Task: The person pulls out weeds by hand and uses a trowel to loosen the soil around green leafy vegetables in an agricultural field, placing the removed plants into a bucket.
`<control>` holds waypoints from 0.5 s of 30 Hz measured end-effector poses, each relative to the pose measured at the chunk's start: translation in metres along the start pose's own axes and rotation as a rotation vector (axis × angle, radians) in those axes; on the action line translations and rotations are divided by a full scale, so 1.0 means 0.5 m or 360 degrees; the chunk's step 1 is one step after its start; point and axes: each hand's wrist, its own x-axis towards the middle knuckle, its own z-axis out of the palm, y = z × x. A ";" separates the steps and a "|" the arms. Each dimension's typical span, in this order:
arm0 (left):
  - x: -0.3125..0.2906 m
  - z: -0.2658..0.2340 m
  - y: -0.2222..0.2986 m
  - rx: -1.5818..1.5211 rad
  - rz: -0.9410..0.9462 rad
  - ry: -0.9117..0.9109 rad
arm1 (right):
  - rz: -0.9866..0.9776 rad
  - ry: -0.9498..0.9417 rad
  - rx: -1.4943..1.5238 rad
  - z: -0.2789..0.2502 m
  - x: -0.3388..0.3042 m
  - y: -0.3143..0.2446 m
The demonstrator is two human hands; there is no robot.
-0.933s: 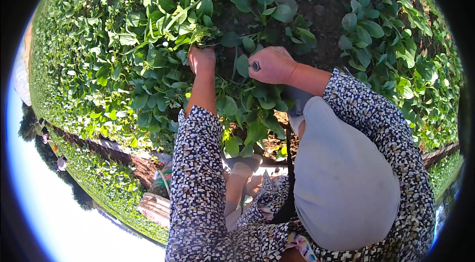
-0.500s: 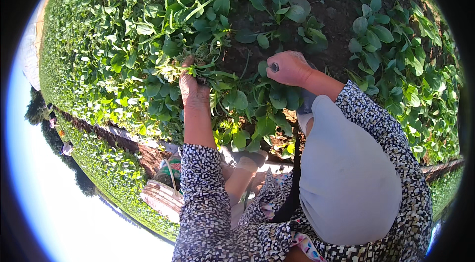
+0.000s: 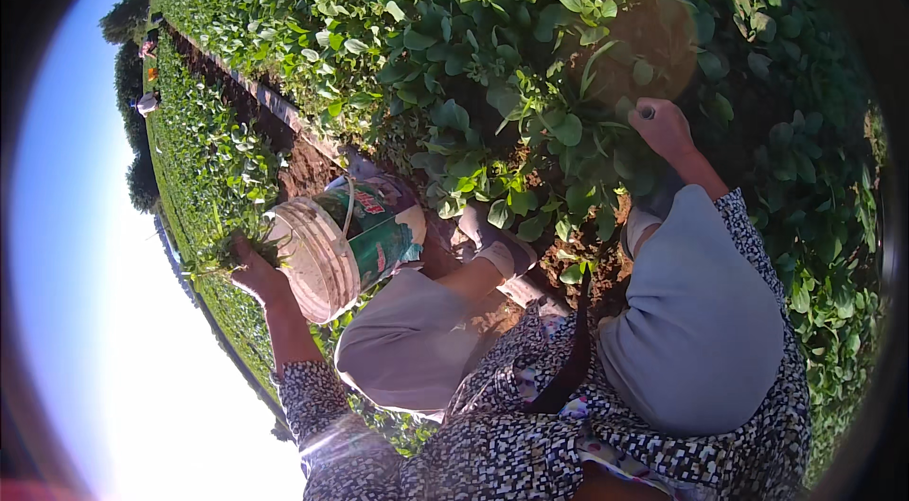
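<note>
Green sprigs (image 3: 232, 251), left of bucket (image 3: 317, 259): left hand (image 3: 258, 277) clamped on them, likely against spilling; right hand (image 3: 667, 129), bucket's right, fisted round handle (image 3: 648, 110).

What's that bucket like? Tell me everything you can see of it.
The bucket looks like plastic, with a pale, ribbed, dirt-smudged rim band and a green body with red-marked printing. A thin, pale handle curves beside the band. Its rim end points toward the picture's left; the wide lens makes its true tilt hard to judge, and its inside is hidden. It is beside the grey-covered left knee. The left hand, holding greens, is at the rim; contact is unclear.
</note>
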 end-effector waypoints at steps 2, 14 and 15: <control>0.134 -0.160 -0.143 0.0685 -0.0058 -0.0369 | 0.0035 -0.0144 -0.0041 -0.002 0.011 -0.041; -0.160 0.233 0.014 0.0109 0.1179 -0.1420 | 0.0018 -0.0196 -0.0048 -0.080 -0.096 -0.013; -0.266 0.303 0.041 -0.0047 0.1066 -0.1666 | 0.0033 -0.0249 -0.0078 -0.074 -0.090 -0.013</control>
